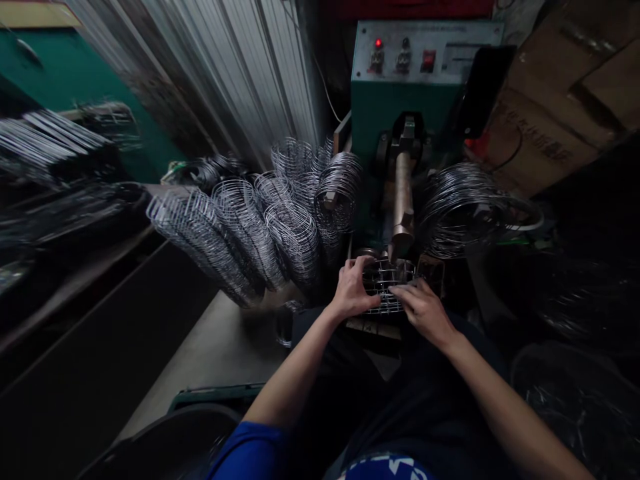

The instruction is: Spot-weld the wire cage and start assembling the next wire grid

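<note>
Cardboard boxes (543,127), brown, printed, upper right of frame. Corrugated metal sheet (235,67), grey, upper left of centre. Thin metal rods (55,143), blurred, left edge. Round black container (170,437), lower left.

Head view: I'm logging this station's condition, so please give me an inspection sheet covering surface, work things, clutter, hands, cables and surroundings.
Surface: support under the wire grid mostly hidden; pale floor shows at lower left.
Work things: grid lies below the metal arm of a green machine; contact unclear. Red light lit.
Clutter: coil-like wire bundles crowd the left; another bundle at right.
Hands: left hand holds the grid's left side; right hand at its right, grip unclear.
Cables: thin pale cable beside the corrugated sheet.
Surroundings: dim; cardboard boxes at upper right.
</note>
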Available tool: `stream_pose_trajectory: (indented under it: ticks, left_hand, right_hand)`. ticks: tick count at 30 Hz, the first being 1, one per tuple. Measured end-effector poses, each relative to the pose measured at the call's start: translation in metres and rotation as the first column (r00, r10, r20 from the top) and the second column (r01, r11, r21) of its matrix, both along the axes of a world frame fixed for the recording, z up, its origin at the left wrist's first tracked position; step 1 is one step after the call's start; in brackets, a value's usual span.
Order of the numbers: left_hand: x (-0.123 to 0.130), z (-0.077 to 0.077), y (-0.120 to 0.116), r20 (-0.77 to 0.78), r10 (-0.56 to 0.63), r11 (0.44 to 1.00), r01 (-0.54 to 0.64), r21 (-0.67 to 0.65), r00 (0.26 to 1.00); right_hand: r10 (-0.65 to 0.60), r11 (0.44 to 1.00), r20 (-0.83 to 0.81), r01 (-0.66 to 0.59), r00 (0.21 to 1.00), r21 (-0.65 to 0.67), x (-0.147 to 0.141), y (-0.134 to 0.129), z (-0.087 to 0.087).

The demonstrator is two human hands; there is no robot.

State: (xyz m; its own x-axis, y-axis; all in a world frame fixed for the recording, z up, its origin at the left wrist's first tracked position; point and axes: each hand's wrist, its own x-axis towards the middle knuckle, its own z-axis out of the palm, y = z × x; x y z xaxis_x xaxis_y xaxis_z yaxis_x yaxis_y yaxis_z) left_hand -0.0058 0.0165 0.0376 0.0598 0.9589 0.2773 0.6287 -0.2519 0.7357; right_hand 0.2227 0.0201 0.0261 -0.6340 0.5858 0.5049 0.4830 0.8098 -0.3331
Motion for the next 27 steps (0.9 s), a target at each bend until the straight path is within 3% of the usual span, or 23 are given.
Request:
stream_pose_trajectory:
  ticks: [6,12,20,27]
  left_hand:
    - [0.002,0.004,0.008,0.01,0.031,0.999,-0.031,-0.01,0.999]
    - [0.004,-0.001,0.012,0.003,0.052,0.998,-0.052,0.033,0.999]
    - [0.0,0.008,0.025,-0.062,0.082,0.997,-0.083,-0.01,0.995]
    - [0.0,0.016,0.033,-0.081,0.093,0.995,-0.095,-0.018,0.992]
  right_hand:
    - [0.032,0.999,-0.046,-0.032,0.998,0.005,0.001,0.014,0.003]
    - [0.032,0.999,-0.111,-0.033,0.993,-0.011,-0.003,0.018,0.004]
    - [-0.275,0.96,-0.162,0.28,0.948,0.011,-0.013,0.027,0.001]
    - [-0.321,0.944,-0.223,0.329,0.92,0.001,-0.017,0.038,-0.005]
